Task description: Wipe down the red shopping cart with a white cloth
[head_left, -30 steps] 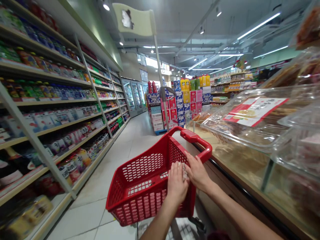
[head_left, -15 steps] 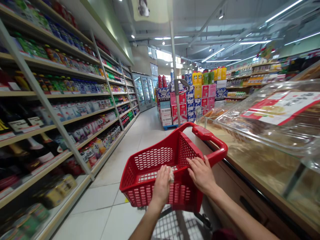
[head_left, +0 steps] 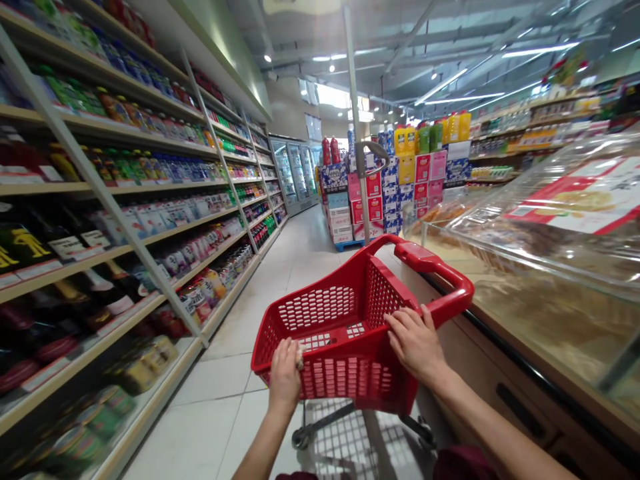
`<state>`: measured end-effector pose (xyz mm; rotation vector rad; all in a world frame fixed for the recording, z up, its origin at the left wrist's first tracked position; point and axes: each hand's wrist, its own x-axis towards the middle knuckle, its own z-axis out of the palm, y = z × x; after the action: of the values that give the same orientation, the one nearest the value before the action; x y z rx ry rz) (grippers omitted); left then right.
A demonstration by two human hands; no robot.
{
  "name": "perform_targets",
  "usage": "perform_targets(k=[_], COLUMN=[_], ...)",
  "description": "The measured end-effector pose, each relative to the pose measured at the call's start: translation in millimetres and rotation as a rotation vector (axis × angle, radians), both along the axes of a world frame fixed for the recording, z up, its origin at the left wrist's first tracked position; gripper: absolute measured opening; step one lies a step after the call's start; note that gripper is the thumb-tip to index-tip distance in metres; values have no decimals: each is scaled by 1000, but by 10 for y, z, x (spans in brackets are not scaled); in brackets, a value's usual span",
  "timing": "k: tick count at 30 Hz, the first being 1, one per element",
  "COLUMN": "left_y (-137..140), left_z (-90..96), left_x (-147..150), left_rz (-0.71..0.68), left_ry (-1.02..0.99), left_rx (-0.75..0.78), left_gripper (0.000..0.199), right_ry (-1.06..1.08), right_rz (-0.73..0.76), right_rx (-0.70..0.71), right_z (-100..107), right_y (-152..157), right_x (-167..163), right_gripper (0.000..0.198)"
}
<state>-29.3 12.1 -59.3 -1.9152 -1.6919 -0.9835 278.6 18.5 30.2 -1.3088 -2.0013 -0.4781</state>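
Observation:
A red plastic shopping cart stands side-on in front of me, its perforated basket bare inside. My left hand is on the near rim toward the basket's front end. Its fingers are bent over a small whitish crumpled cloth or tissue, mostly hidden by the hand and pressed against the rim. With its fingers curled over the same rim, my right hand holds the cart close to the red handle.
Drink shelves line the left side. On the right runs a counter with clear plastic food packs. Stacked drink cartons and a metal pole stand ahead, before glass-door fridges. The floor is tiled.
My left hand has slid left along the near rim with the whitish cloth, toward the basket's front end. The right hand keeps its place on the rim. The view has shifted slightly.

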Motion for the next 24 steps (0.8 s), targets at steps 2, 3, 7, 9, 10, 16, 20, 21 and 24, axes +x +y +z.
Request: perform_targets(k=[2, 3, 7, 9, 10, 16, 20, 21, 24], left_y=[57, 73, -11, -93, -121, -26, -25, -60, -183], left_z=[63, 104, 257, 289, 294, 276, 215, 182, 69], left_x=[346, 519, 875, 890, 893, 947, 463, 264, -252], left_rz=[-64, -107, -130, -101, -82, -71, -214, -203, -67], left_ry=[8, 19, 68, 92, 95, 113, 171, 164, 82], left_rx=[-14, -29, -127, -160, -160, -133, -163, -158, -118], left_gripper=[35, 36, 41, 47, 49, 35, 37, 39, 44], right_ry=[3, 1, -19, -17, -14, -35, -76, -76, -54], right_rz=[-1, 0, 3, -13, -23, 3, 30, 28, 16], right_rx=[3, 2, 18, 30, 31, 19, 36, 43, 53], right_z=[5, 5, -10, -21, -25, -4, 7, 2, -18], right_y=[-15, -17, -11, -12, -16, -44, -50, -55, -93], right_x=[-16, -12, 20, 17, 11, 39, 108, 109, 56], right_gripper=[29, 29, 29, 28, 28, 29, 29, 29, 29])
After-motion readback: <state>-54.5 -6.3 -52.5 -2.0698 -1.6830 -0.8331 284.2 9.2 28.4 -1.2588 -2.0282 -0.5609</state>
